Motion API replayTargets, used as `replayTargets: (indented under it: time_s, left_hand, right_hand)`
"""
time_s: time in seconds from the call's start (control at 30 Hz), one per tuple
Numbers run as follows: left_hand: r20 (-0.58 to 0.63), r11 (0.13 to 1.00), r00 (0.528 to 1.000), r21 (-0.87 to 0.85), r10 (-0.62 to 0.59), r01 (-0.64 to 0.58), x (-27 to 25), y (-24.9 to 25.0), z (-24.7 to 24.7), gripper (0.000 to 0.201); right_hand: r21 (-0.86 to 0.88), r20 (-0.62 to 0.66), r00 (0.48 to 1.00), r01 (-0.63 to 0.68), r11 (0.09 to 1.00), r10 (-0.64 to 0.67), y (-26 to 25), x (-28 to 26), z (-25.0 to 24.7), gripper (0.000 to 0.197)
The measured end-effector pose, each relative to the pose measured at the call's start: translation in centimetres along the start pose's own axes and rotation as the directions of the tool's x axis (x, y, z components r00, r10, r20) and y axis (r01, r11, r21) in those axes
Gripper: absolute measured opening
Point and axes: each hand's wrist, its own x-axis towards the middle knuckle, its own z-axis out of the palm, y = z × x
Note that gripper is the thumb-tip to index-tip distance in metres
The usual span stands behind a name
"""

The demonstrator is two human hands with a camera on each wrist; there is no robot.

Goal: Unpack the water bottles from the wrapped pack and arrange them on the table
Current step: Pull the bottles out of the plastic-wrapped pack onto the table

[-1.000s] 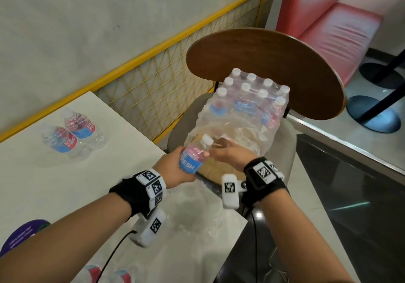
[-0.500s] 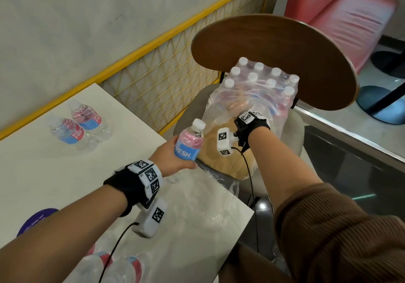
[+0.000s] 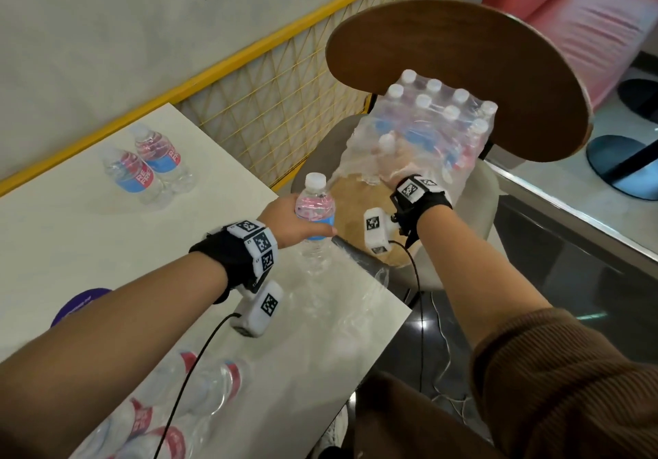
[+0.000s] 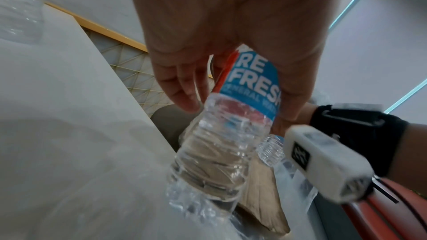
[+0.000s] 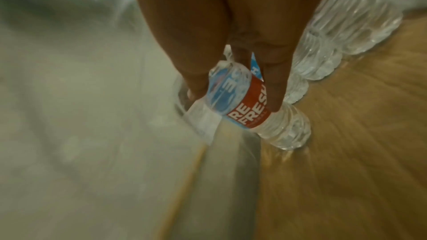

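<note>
Left hand [image 3: 285, 220] grips one water bottle [image 3: 315, 209] around its label, fingers [image 4: 182, 87] and thumb curled on opposite sides. The bottle is upright, cap up, over the near right corner of the tabletop [image 3: 89, 245]; whether its base touches the surface cannot be told.

Right hand [image 3: 398, 174] reaches into the torn near side of the wrapped pack [image 3: 427, 138], which stands on the seat of a wooden-backed chair [image 3: 480, 67] to the right of the tabletop. In the right wrist view, thumb and fingers [image 5: 275, 87] are clamped on the labelled middle of a second bottle [image 5: 249, 112] inside the pack, with other bottles just beside it. White caps show through the film at the far part of the pack.

Two bottles [image 3: 149, 166] lie on their sides, touching, at the far left of the tabletop. More bottles [image 3: 171, 405] lie at its near edge. Loose clear wrap [image 3: 338, 316] lies on the tabletop near the left wrist.
</note>
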Motion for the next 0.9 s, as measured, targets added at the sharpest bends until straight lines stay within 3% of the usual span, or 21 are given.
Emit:
replayTargets:
  time_s: [0.03, 0.1, 0.2, 0.27, 0.33, 0.4, 0.6, 0.67, 0.77, 0.9]
  left_hand:
    - [-0.016, 1.0, 1.0, 0.013, -0.02, 0.02, -0.2, -0.2, -0.1, 0.044]
    - [-0.04, 0.998, 0.999, 0.042, -0.037, 0.039, -1.0, -0.5, -0.4, 0.049]
    - [-0.051, 0.992, 0.999, 0.126, 0.014, -0.008, -2.6, -0.5, -1.4, 0.069]
    - [-0.012, 0.983, 1.0, 0.184, 0.029, -0.026, -3.9, -0.5, -2.4, 0.075]
    - [0.04, 0.961, 0.999, 0.274, 0.021, -0.031, -4.8, -1.0, -3.2, 0.071]
    - [0.089, 0.936, 0.996, 0.349, 0.01, -0.041, -6.1, -1.3, -3.9, 0.056]
    - [0.266, 0.821, 0.963, 0.558, -0.042, -0.118, -9.4, -2.5, -4.8, 0.037]
    - [0.314, 0.76, 0.943, 0.638, -0.107, -0.126, -9.9, -3.1, -4.9, 0.03]
    - [0.346, 0.675, 0.92, 0.725, -0.183, -0.138, -10.8, -3.4, -5.4, 0.045]
    - [0.319, 0.636, 0.933, 0.758, -0.165, -0.147, -11.6, -3.3, -6.1, 0.061]
  right_hand:
    - [0.044, 0.028, 0.998, -0.062, 0.997, 0.061, -0.2, -1.5, 0.0, 0.042]
    - [0.114, 0.03, 0.998, -0.06, 0.992, 0.057, -0.1, -3.7, 0.5, 0.037]
    - [0.232, -0.064, 0.998, 0.02, 0.972, -0.006, 0.6, -6.8, 1.7, 0.047]
    - [0.411, -0.17, 0.976, 0.199, 0.89, -0.139, 1.3, -8.4, 3.1, 0.032]
    - [0.509, -0.144, 0.957, 0.291, 0.81, -0.253, 1.8, -10.3, 4.4, 0.018]
    - [0.56, -0.048, 0.952, 0.275, 0.781, -0.301, 1.8, -12.8, 5.7, 0.019]
    - [0.441, 0.161, 0.835, 0.417, 0.795, -0.527, 0.4, -20.5, 10.0, 0.019]
    - [0.399, 0.182, 0.831, 0.427, 0.812, -0.526, -0.9, -22.5, 10.9, 0.021]
    - [0.424, 0.211, 0.824, 0.408, 0.808, -0.526, -2.9, -24.5, 12.3, 0.023]
    - [0.416, 0.182, 0.83, 0.42, 0.807, -0.527, -4.7, -25.7, 13.9, 0.025]
